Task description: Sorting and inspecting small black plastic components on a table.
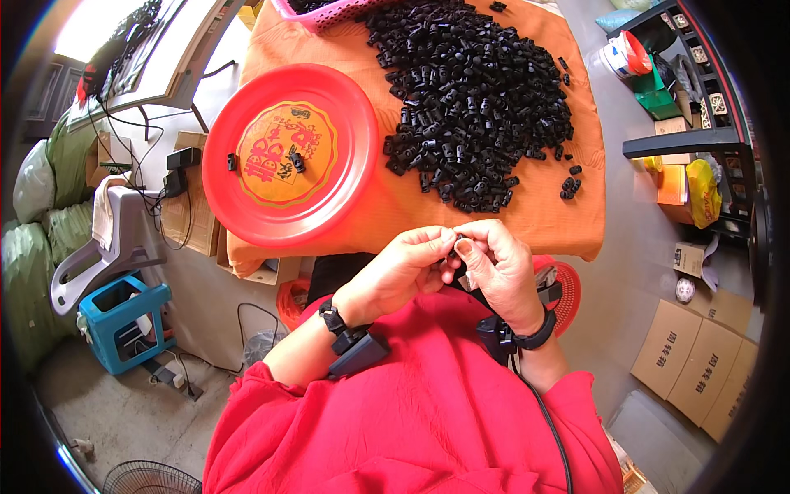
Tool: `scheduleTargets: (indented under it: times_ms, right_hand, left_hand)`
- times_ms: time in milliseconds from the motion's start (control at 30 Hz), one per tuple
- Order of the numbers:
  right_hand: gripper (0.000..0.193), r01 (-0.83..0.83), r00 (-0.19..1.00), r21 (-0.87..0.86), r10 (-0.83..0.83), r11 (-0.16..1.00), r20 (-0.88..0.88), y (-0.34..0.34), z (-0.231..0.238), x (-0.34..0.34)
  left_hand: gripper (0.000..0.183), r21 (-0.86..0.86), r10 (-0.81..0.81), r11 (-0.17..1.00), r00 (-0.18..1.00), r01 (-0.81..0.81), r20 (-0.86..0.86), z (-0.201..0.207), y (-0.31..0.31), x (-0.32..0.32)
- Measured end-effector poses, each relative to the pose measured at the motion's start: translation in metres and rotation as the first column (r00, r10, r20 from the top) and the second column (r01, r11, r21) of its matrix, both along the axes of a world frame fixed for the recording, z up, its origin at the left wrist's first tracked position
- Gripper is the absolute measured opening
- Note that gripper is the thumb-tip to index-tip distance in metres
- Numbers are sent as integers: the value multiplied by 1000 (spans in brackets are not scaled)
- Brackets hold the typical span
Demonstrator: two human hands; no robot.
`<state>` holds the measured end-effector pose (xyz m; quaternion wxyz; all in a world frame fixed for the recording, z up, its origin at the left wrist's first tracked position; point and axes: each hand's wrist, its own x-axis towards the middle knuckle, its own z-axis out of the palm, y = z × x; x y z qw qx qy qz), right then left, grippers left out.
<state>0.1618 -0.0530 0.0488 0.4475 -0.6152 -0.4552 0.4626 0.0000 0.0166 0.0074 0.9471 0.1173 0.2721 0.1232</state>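
Observation:
My left hand (393, 272) and my right hand (502, 278) meet just off the near edge of the table. Between their pinched fingertips is a small black plastic cord lock (453, 251), mostly covered by the fingers. A large heap of similar black cord locks (481, 107) spreads over the orange tablecloth (395, 224), beyond my hands. To the left lies a round red tray (355, 123) with a yellow printed centre. A few black pieces sit apart on it, one cord lock (232, 162) near its left side and another (297, 162) by the middle.
A pink basket (321, 20) stands at the table's far edge. Red baskets (568, 298) show below the near edge. On the left are a blue stool (123, 325), a grey chair (111, 235) and cables. Cardboard boxes (691, 362) and a dark shelf (683, 144) are on the right.

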Motion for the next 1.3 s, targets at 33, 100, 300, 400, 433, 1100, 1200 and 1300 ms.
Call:
scheduleTargets:
  times_ms: [33,100,300,400,433,1100,1200,1300]
  right_hand:
    - [12,-3,1000,14,3,1000,30,0,0,0]
    - [11,-5,998,28,4,1000,59,1,1,1]
    - [13,-13,998,30,11,999,70,2,3,0]
    - [14,-16,998,9,15,1000,69,2,4,0]
    - [14,-15,997,3,15,1000,80,2,4,0]
    - [15,-29,996,5,28,1000,87,2,3,-2]
    - [15,77,977,-17,-72,997,199,3,2,-2]
    - [16,112,915,102,-143,988,378,7,-3,-4]
  left_hand:
    - [19,-1,-1,1000,1000,1,0,0,0,0]
    - [21,-13,3,1000,998,-2,66,0,0,-1]
    - [20,-53,21,998,999,-19,38,3,-1,0]
    - [19,-46,12,999,995,-7,96,1,-1,-1]
    - [19,-47,11,999,995,-7,96,0,-1,-1]
    - [17,-5,67,998,989,-66,129,-6,-5,-1]
    - [18,23,58,998,995,-60,84,-1,-3,0]
    - [17,23,54,998,998,-55,45,2,-5,1]
